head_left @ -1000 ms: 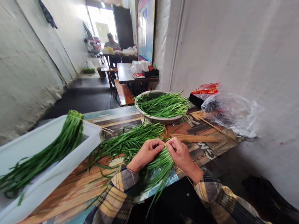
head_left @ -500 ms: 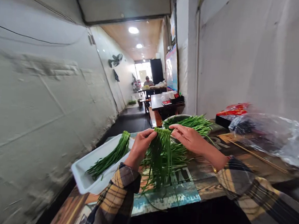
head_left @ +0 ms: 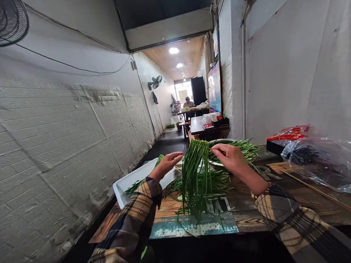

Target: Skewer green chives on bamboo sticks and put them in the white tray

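My right hand [head_left: 230,157] pinches the right end of a row of green garlic chives [head_left: 195,173], whose cut ends line up at the top while the long leaves hang down. Whether a skewer runs through the row, I cannot tell. My left hand [head_left: 167,165] is just left of the row, fingers stretched towards it with a small gap and nothing visible in them. Below and behind lies a loose pile of chives [head_left: 217,181] on the table. A white tray [head_left: 122,188] at left holds another bunch, partly hidden by my left arm.
Behind my right hand stands a round metal bowl [head_left: 223,141] heaped with chives. Thin wooden skewers [head_left: 319,191] lie on the wood-patterned table [head_left: 256,219] at right, near a clear plastic bag [head_left: 327,163]. A person [head_left: 189,103] sits at a far table.
My left hand has come off the chives and sits apart from them at the left. My right hand has closed on the row's end. The view has shifted left and upward.
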{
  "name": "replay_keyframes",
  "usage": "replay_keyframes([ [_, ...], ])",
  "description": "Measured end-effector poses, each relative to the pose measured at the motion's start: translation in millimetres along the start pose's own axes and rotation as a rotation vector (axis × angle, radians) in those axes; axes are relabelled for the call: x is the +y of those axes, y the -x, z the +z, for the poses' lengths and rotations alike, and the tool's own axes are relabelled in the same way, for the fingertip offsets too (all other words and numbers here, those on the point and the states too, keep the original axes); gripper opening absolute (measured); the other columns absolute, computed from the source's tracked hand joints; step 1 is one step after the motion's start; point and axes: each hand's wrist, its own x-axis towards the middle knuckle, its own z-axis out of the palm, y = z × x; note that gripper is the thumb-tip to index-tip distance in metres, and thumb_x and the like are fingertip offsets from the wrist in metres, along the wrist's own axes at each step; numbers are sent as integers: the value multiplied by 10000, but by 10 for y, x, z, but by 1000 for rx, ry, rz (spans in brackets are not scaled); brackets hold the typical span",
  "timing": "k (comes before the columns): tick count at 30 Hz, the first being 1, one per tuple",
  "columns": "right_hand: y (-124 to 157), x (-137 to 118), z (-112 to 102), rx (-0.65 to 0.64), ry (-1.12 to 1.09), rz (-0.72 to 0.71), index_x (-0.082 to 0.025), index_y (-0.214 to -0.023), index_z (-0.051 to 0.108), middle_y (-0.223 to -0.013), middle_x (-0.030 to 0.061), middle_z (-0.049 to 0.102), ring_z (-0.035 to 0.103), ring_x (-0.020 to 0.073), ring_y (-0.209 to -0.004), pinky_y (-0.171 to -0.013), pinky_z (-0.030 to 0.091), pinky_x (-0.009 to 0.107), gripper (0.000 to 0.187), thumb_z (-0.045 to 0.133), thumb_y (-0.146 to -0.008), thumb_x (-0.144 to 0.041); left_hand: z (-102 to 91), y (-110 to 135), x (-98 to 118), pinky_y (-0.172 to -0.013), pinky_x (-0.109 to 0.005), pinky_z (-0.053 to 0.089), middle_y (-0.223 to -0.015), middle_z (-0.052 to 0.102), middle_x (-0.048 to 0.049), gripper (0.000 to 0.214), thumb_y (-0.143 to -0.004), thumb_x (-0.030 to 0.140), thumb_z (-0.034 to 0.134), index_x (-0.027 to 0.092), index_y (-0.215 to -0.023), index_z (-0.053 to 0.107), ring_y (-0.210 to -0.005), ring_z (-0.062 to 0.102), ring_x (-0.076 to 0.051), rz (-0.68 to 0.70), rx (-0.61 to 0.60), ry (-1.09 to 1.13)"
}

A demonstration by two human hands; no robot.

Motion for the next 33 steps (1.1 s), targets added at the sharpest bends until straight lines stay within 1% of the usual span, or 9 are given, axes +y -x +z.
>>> replay_keyframes([
  [2,18,34,-35,19,13,11,-218,-875,720,-878,40,745,676,214,-808,-702,462,297,189,535,-890,-254,-64,-10,-147,-942,-394,410,-1079,700,-134,475,-677,522,729,168,-993,718,-1103,569,-294,-52,45,-68],
  [4,27,57,-62,20,28,12,-221,-882,721,-897,42,746,677,217,-827,-715,463,301,189,535,-890,-252,-100,-28,-166,-959,-417,399,-1107,687,-155,522,-648,549,740,156,-991,714,-1132,552,-318,-53,72,-78],
  [8,27,69,-45,-18,4,0,-224,-870,723,-904,36,745,676,209,-820,-726,462,296,194,534,-894,-259,-12,-75,164,-966,-364,419,-1257,613,-152,638,-757,578,634,127,-1208,615,-1130,564,-259,121,-16,142],
  [11,35,57,21,-31,-44,11,-216,-854,720,-883,31,742,672,195,-793,-712,459,284,185,542,-888,-253,167,-95,449,-931,-326,433,-1194,646,-128,555,-774,488,670,126,-1192,625,-1030,595,-216,260,-196,385],
  [13,43,48,55,-37,-75,20,-211,-832,716,-857,26,739,668,186,-773,-694,452,274,178,548,-882,-245,287,-96,529,-836,-287,457,-1070,687,-104,481,-800,466,651,111,-1124,657,-902,612,-180,254,-230,466],
  [17,57,35,65,-73,-104,23,-207,-786,705,-801,18,729,656,177,-732,-654,430,263,194,549,-881,-271,407,-71,448,-713,-246,449,-878,697,-55,425,-779,458,675,100,-1009,688,-738,585,-131,168,-215,543],
  [24,115,-22,86,-186,-97,24,-215,-851,696,-793,8,709,637,164,-701,-634,414,258,208,512,-909,-293,379,49,320,-628,-223,419,-791,676,-45,470,-834,520,578,95,-1000,689,-666,546,-117,129,-254,522],
  [29,115,-54,117,-209,-41,-69,-203,-809,668,-757,23,676,610,170,-715,-661,407,266,245,481,-931,-302,393,135,371,-731,-253,444,-883,689,-54,484,-863,532,524,113,-1050,681,-780,573,-157,160,-295,433],
  [33,121,-67,120,-166,-46,-54,-197,-795,645,-738,17,655,594,166,-697,-647,390,265,229,484,-931,-287,367,204,379,-841,-273,425,-974,680,-49,479,-917,511,437,124,-1070,673,-902,558,-184,218,-224,329],
])
